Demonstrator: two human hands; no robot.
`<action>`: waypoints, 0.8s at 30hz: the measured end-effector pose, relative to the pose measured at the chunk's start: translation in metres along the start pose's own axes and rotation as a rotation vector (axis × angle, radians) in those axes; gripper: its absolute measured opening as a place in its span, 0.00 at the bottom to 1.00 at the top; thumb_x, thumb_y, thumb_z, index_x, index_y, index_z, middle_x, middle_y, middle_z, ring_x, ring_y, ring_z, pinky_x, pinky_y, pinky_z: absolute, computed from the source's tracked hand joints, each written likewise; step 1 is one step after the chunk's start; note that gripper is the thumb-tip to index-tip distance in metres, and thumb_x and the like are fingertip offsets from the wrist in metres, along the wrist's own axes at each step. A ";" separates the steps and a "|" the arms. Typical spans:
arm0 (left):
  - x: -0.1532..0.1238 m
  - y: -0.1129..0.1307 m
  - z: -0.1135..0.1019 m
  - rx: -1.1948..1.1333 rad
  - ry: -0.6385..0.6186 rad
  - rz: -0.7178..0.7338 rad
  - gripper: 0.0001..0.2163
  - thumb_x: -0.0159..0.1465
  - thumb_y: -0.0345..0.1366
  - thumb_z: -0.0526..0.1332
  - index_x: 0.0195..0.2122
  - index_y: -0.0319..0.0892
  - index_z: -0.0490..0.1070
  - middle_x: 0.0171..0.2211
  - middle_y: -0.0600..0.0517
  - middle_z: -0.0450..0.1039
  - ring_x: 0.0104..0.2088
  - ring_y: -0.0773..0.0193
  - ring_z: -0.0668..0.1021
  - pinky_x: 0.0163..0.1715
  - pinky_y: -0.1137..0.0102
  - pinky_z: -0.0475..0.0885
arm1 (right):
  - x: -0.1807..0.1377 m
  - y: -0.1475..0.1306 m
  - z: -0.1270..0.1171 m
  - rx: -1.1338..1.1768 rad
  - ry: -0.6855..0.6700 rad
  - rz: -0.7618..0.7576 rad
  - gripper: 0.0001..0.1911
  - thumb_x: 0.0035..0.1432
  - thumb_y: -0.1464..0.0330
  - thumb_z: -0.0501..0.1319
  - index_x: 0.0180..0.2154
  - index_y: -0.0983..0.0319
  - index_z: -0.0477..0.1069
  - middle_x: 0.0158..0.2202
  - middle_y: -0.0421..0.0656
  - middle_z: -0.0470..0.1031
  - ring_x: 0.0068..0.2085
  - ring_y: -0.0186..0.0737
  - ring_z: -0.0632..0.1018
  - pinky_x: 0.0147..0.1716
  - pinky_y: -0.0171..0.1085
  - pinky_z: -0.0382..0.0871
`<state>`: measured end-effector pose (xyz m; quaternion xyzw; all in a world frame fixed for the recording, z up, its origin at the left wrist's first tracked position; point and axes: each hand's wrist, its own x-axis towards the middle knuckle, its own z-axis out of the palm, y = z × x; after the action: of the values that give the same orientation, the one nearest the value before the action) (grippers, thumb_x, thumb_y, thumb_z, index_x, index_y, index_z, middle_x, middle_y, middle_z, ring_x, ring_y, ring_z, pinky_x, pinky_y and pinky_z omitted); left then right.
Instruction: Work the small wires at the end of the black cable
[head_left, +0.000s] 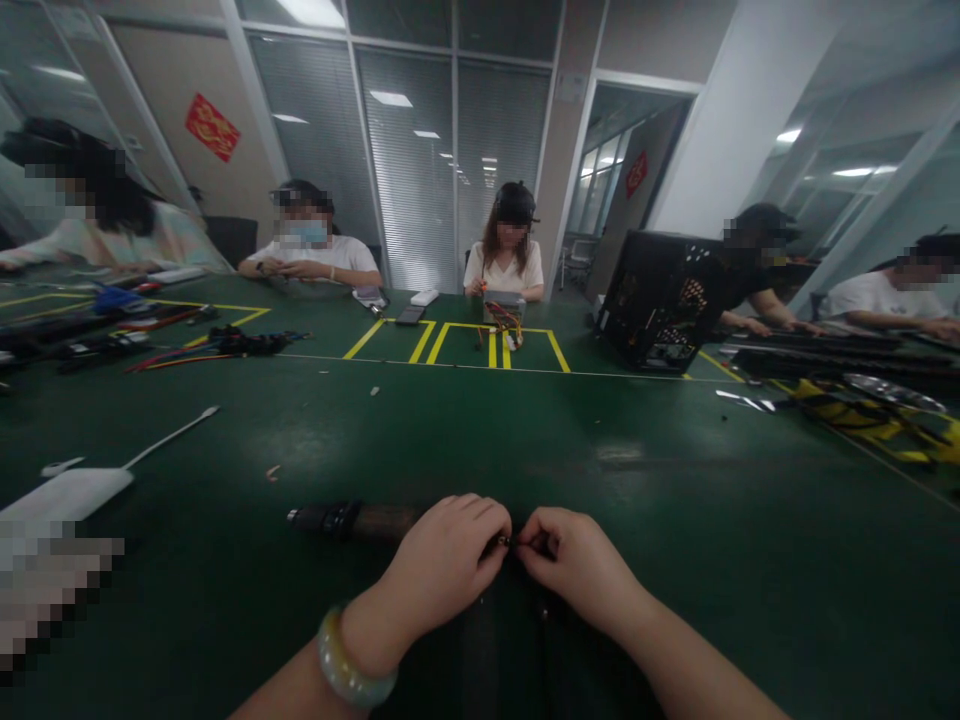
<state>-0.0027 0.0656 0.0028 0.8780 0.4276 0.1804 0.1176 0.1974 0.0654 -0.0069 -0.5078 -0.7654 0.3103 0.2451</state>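
My left hand (pixel 450 560) and my right hand (pixel 574 565) meet at the near edge of a green table (pixel 480 430). Both are closed in a pinch on a small dark part (pixel 508 541) held between their fingertips; it is too small to name. A pale green bangle (pixel 349 668) circles my left wrist. Just left of my left hand lies a dark cylindrical tool (pixel 349 520) on the table. A dark flat object (pixel 510 640) lies under my hands, mostly hidden.
A white cable and adapter (pixel 82 485) lie at the left. An open black computer case (pixel 660 300) stands at the far right, with black bars (pixel 825 355) beside it. Wire bundles (pixel 217 345) lie at the far left. Several other people sit around the table.
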 end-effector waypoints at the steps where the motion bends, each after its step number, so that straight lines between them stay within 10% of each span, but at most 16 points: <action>1: 0.000 0.000 0.000 0.005 0.001 0.003 0.04 0.62 0.31 0.59 0.38 0.45 0.68 0.37 0.54 0.71 0.39 0.60 0.72 0.41 0.64 0.65 | 0.000 0.001 0.000 0.000 0.000 -0.004 0.03 0.53 0.72 0.62 0.31 0.59 0.74 0.27 0.36 0.73 0.28 0.33 0.72 0.27 0.30 0.60; 24: -0.006 0.002 -0.002 0.048 0.078 0.065 0.05 0.63 0.34 0.59 0.40 0.44 0.70 0.38 0.53 0.73 0.39 0.62 0.75 0.43 0.67 0.67 | -0.007 0.000 -0.001 0.018 0.016 -0.029 0.06 0.55 0.67 0.63 0.34 0.63 0.76 0.30 0.40 0.77 0.29 0.33 0.75 0.28 0.30 0.63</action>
<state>-0.0054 0.0590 0.0041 0.8863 0.4072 0.2079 0.0738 0.2010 0.0593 -0.0070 -0.4971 -0.7677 0.3094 0.2603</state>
